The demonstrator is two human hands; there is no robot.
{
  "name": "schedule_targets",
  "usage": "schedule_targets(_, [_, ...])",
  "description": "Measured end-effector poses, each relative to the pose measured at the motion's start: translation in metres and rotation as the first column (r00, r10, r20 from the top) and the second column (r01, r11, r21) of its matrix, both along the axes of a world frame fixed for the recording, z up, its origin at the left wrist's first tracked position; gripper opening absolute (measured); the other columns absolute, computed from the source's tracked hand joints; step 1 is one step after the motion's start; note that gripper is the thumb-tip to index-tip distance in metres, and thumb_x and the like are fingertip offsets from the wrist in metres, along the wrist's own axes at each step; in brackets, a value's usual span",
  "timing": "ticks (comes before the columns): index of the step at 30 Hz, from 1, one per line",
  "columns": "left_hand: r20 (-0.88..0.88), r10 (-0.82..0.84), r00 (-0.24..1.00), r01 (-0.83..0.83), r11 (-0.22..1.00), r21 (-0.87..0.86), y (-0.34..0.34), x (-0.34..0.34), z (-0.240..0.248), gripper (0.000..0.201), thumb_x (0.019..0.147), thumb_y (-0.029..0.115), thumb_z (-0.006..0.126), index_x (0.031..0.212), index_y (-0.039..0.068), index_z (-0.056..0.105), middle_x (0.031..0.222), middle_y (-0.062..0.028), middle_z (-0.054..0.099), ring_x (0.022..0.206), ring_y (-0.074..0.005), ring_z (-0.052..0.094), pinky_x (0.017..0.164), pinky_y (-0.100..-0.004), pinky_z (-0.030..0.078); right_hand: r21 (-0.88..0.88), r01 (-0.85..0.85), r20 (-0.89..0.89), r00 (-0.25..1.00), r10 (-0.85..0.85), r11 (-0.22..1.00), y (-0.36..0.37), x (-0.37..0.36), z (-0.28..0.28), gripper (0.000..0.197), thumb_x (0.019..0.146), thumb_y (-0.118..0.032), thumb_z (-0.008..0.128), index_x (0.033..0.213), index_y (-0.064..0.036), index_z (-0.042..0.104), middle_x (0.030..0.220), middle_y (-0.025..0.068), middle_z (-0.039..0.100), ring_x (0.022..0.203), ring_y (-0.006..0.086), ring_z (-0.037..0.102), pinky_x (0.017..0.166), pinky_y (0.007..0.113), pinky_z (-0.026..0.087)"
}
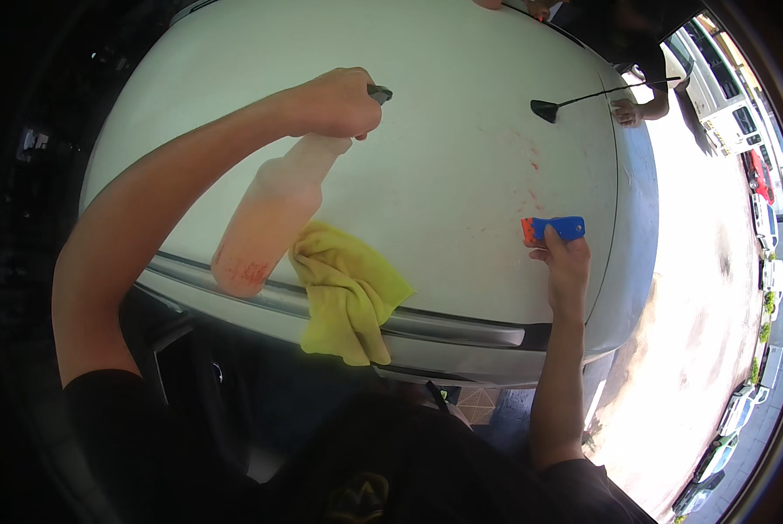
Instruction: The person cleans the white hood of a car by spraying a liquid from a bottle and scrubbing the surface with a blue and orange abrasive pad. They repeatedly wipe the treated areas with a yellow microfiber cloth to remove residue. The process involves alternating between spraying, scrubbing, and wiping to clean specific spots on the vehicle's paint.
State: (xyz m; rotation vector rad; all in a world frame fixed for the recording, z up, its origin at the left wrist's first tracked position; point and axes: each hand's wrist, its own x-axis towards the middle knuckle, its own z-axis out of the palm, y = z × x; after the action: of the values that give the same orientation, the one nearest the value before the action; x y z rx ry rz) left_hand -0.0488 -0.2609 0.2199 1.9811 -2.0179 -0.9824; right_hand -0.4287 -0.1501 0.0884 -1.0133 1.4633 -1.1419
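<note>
My left hand (343, 100) is wrapped round the neck of a translucent spray bottle (265, 218) with a black nozzle. Pinkish liquid shows inside, and red smears mark the bottle's base. The bottle tilts over the white car roof (435, 148). Between fingers and thumb, my right hand (568, 266) grips a small blue scraper (562, 229) with an orange-red end, down at the roof's surface. Reddish flecks (533, 164) lie on the paint just beyond the scraper. A yellow-green cloth (352, 275) is draped over the near roof rail, close by the bottle.
A silver roof rail (452, 328) runs along the near edge. A black antenna (545, 110) rises from the roof at the right. Beyond it another person's hand (627, 112) rests by the car's rear edge. Parked cars (736, 410) line the bright ground far right.
</note>
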Motion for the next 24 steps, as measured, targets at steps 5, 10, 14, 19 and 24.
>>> schedule_targets(5, [-0.073, 0.019, 0.997, -0.017, 1.0, 0.02, -0.032, 0.012, 0.013, 0.019, 0.083, 0.009, 0.055, 0.094, -0.003, 0.065, 0.087, -0.013, 0.071, 0.081, -0.024, 0.071, 0.076, -0.0408, 0.055, 0.07, 0.066, -0.013, 0.998, -0.065, 0.995, 0.016, -0.021, -0.003, 0.015, 0.105, -0.013, 0.065, 0.113, -0.0002, 0.065, 0.102, 0.011, 0.075, 0.087, 0.0213, 0.075, 0.072, 0.033, 0.057])
schedule_targets(10, [-0.405, 0.155, 0.901, -0.268, 0.934, -0.238, -0.056, 0.116, 0.048, 0.028, 0.086, 0.006, 0.057, 0.109, -0.001, 0.07, 0.113, -0.0115, 0.073, 0.093, -0.025, 0.075, 0.082, -0.0362, 0.058, -0.01, 0.107, -0.025, 0.994, -0.107, 0.994, 0.015, -0.041, 0.005, 0.016, 0.105, -0.014, 0.066, 0.113, -0.0003, 0.065, 0.102, 0.0109, 0.075, 0.086, 0.0202, 0.075, 0.07, 0.032, 0.056])
schedule_targets(14, [-0.662, 0.259, 0.704, -0.628, 0.661, -0.41, -0.049, 0.193, 0.03, 0.032, 0.089, 0.001, 0.058, 0.117, 0.001, 0.073, 0.121, -0.0113, 0.073, 0.093, -0.0263, 0.077, 0.083, -0.0334, 0.059, -0.006, -0.008, -0.178, 0.984, 0.007, 1.0, -0.019, -0.041, -0.009, 0.017, 0.105, -0.013, 0.065, 0.114, 0.0013, 0.065, 0.102, 0.0111, 0.074, 0.084, 0.0186, 0.074, 0.067, 0.031, 0.058])
schedule_targets(19, [-0.678, 0.315, 0.664, -0.748, 0.285, -0.6, -0.061, 0.233, -0.005, 0.027, 0.092, 0.007, 0.063, 0.116, 0.003, 0.076, 0.114, -0.0081, 0.076, 0.089, -0.0233, 0.079, 0.082, -0.0323, 0.059, -0.038, -0.217, -0.217, 0.955, 0.204, 0.975, -0.096, -0.001, -0.024, 0.018, 0.104, -0.011, 0.066, 0.113, 0.0046, 0.066, 0.101, 0.0115, 0.075, 0.079, 0.0163, 0.074, 0.061, 0.027, 0.061])
schedule_targets(24, [-0.61, 0.487, 0.625, -0.754, 0.175, -0.633, -0.054, 0.232, -0.036, 0.034, 0.092, 0.029, 0.072, 0.111, 0.002, 0.076, 0.102, -0.007, 0.079, 0.093, -0.0207, 0.08, 0.086, -0.0308, 0.057, -0.207, -0.271, -0.327, 0.925, 0.194, 0.94, -0.257, 0.091, -0.051, 0.017, 0.101, -0.012, 0.069, 0.109, 0.0036, 0.072, 0.094, 0.0107, 0.077, 0.076, 0.0159, 0.076, 0.062, 0.03, 0.063])
